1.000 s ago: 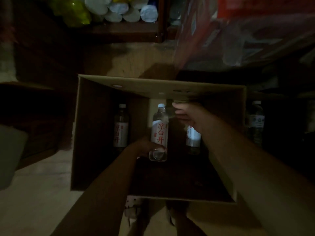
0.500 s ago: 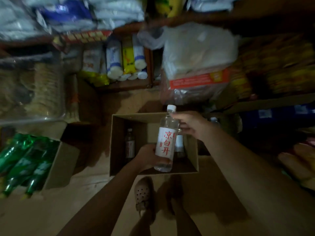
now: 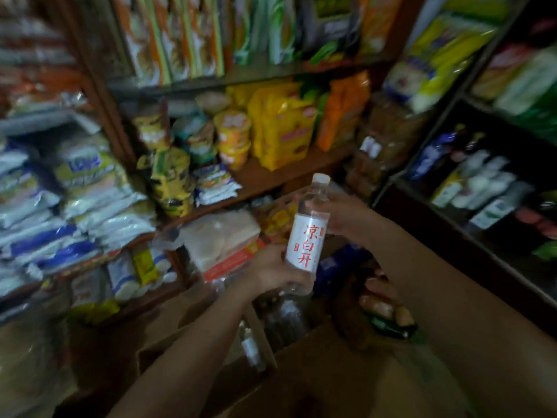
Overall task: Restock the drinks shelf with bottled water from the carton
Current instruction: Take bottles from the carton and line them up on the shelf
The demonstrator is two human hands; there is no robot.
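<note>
**Water bottle held in both hands above the carton**

The left hand (image 3: 272,271) wraps its grip around the lower part of the water bottle (image 3: 306,236), fingers curled over the base end and the bottom of the white label. The right hand (image 3: 340,215) closes its grip on the bottle's upper shoulder, just below the white cap, from the far side. Between the two hands the bottle stands nearly upright, leaning slightly to the right at the top, with red characters running down the label.

Directly below the hands the open cardboard carton (image 3: 301,372) sits low in the view; another bottle (image 3: 250,348) is dimly visible inside, beside a cardboard flap.

Behind the bottle, wooden shelves (image 3: 271,179) carry yellow packets (image 3: 286,131), stacked instant-noodle cups (image 3: 233,137) and bagged goods. To the left lie piles of white-and-blue packages (image 3: 60,212). To the right, a dark metal shelf (image 3: 452,218) holds bottles (image 3: 479,182), blurred.
</note>
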